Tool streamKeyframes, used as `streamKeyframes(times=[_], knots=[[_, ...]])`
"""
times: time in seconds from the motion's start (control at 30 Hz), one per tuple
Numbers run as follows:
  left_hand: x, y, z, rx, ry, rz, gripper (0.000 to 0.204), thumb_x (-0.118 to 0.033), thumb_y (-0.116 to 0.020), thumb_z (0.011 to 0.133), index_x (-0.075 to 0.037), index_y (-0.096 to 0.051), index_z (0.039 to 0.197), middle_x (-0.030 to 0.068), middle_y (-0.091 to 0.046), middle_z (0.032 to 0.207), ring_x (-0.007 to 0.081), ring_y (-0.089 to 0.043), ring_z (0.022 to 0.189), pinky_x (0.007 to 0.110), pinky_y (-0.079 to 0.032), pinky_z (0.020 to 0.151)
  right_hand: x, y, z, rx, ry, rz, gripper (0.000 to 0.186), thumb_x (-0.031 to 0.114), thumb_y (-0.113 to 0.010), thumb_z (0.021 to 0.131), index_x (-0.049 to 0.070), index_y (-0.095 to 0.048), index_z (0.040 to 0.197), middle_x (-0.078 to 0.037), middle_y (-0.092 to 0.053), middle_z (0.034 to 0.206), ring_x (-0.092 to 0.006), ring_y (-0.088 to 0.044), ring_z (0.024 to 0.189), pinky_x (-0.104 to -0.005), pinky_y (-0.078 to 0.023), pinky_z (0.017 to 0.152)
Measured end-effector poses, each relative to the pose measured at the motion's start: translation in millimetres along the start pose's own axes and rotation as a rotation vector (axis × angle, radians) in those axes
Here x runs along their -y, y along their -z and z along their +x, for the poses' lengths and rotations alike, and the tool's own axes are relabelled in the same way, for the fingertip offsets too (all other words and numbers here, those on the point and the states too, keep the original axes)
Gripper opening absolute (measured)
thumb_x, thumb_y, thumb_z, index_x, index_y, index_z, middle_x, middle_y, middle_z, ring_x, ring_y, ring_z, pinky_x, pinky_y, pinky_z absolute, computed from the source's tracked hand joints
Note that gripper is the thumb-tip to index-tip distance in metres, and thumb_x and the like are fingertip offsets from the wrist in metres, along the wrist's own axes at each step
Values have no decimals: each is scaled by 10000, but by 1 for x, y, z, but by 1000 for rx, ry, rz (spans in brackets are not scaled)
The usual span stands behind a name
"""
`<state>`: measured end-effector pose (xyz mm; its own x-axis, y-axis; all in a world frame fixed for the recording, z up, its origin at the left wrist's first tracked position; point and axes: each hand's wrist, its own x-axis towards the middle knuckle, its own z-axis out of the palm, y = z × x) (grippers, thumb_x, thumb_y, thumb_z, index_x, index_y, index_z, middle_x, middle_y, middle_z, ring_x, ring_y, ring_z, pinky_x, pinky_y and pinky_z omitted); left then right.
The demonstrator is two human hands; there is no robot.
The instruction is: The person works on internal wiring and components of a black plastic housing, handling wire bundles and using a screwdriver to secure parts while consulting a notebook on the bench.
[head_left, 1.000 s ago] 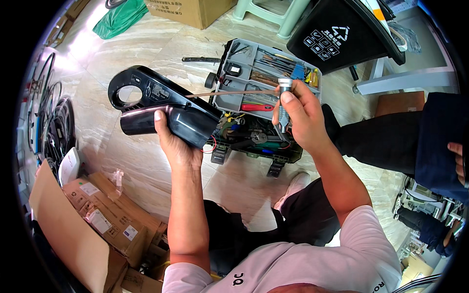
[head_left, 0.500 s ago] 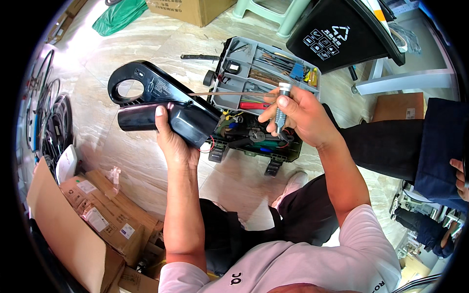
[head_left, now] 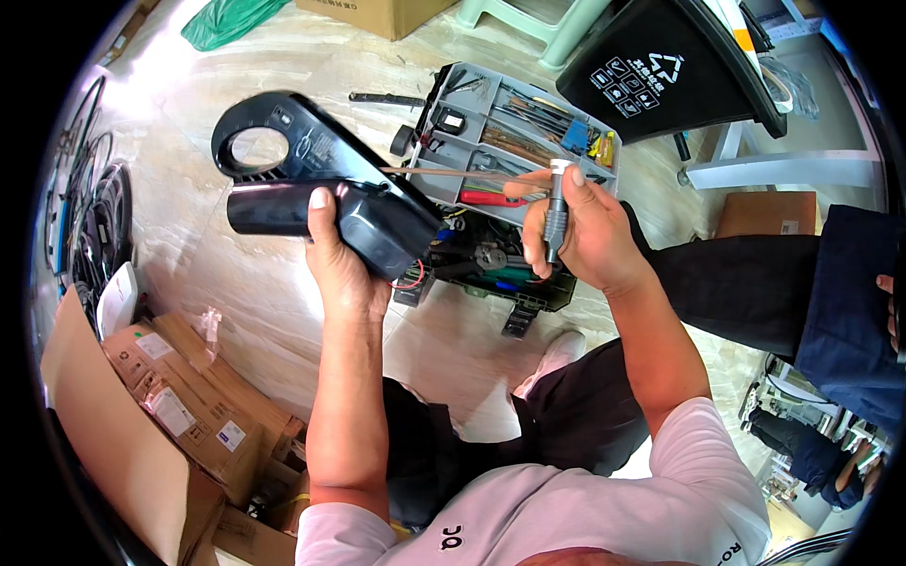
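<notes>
My left hand (head_left: 344, 255) grips a glossy black plastic housing (head_left: 326, 151) from below, its thumb pressed on the lower tube-shaped part. The housing has a round loop handle at its left end, and a thin red wire (head_left: 412, 275) hangs from its lower right. In my right hand (head_left: 590, 226) is a T-handle screwdriver (head_left: 557, 217) with a ridged grey grip and pale cap. Its long thin shaft runs leftward to the housing's upper right edge; whether the tip sits in a hole cannot be made out.
Beyond my hands an open toolbox (head_left: 472, 90) lies on the floor, full of hand tools. A black bin (head_left: 651, 75) and green stool (head_left: 538, 28) stand farther off. Cardboard boxes (head_left: 179, 415) are at lower left, coiled cables (head_left: 109, 226) at left. Another person's dark-clothed leg (head_left: 746, 288) reaches in from the right.
The housing has shifted slightly up and right with my left hand. My right hand and the screwdriver have moved a little to the right, the shaft still reaching the housing.
</notes>
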<state>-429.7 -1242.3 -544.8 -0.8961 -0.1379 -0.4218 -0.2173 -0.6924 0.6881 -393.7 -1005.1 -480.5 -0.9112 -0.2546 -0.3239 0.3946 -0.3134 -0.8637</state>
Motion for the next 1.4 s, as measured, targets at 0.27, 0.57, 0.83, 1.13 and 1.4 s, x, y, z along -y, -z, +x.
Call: streamKeyframes(times=[0.27, 0.57, 0.83, 1.13, 1.4], knots=[[4, -2, -3, 20, 5, -37, 529, -478, -592, 899, -41, -524, 1190, 131, -653, 1064, 245, -653, 954, 393, -531, 892, 0, -14, 2, -130, 79, -42, 416, 308, -367, 1032, -67, -509, 1141, -128, -597, 684, -191, -574, 579, -306, -478, 550], [0, -1, -7, 0, 161, -25, 503, -471, -600, 898, -49, -542, 1166, 103, -660, 1017, 218, -666, 886, 370, -563, 809, -4, -9, -8, -132, 188, -556, 197, 110, -531, 946, -38, -542, 1075, -106, -644, 850, -152, -624, 770, -292, -493, 733], [-4, -3, -7, 15, 160, 5, 509, -487, -598, 885, -57, -552, 1152, 98, -658, 1009, 210, -663, 878, 358, -563, 803, 1, -5, -7, -231, 512, -1255, 242, 257, -611, 934, 38, -609, 1035, -113, -658, 861, -216, -643, 768, -323, -482, 695], [-10, -11, -11, 45, 109, -16, 514, -485, -587, 887, -48, -552, 1153, 104, -656, 1012, 217, -657, 887, 352, -562, 804, 6, -18, -16, -248, 112, -684, 362, 357, -522, 987, 40, -642, 1115, -32, -651, 766, -92, -553, 612, -243, -460, 573], [11, 1, -6, -58, -34, 43, 464, -449, -593, 895, -52, -553, 1130, 96, -644, 982, 224, -647, 886, 366, -540, 831, 2, -12, -7, -469, -236, 113, 522, 512, -441, 970, 29, -628, 1042, -127, -665, 814, -177, -635, 662, -305, -551, 603]])
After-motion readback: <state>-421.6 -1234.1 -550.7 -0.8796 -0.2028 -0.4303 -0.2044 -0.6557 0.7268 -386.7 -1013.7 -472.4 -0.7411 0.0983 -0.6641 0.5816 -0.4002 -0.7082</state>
